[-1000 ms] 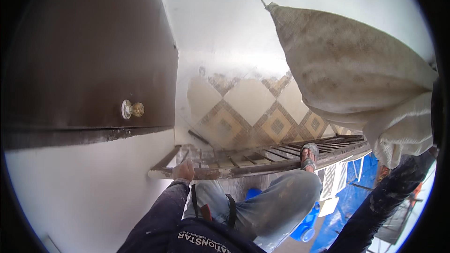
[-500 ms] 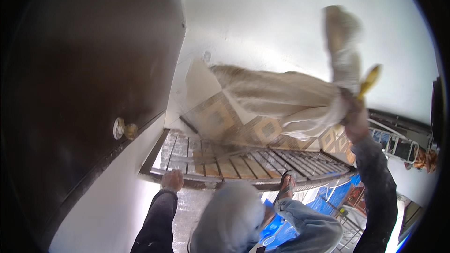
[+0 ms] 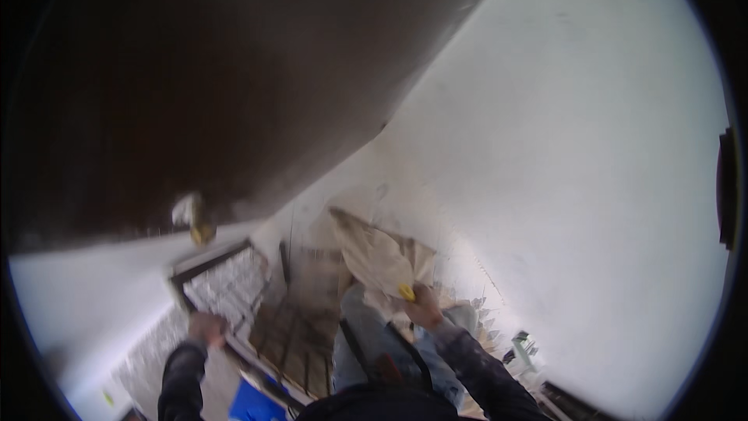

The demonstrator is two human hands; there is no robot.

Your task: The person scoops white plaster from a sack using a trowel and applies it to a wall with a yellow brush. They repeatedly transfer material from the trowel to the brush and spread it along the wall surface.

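My left hand is closed over the dark top rail of a railing, at the lower left. Low in the middle, my right hand grips a beige cloth together with a tool whose yellow handle sticks out of the fist. The tool's working end is hidden, so its kind is unclear. The cloth hangs away from the hand, just beyond my legs in light blue jeans. Motion blurs much of the picture.
A large dark brown door with a round knob fills the upper left. White wall takes up the right side. Below the railing lies something bright blue. Patterned steps and a ladder-like frame show at the lower right.
My view has swung and tilted. My right hand has come down and inward with the beige cloth and yellow-handled tool, from out at the right. The left hand still holds the rail.
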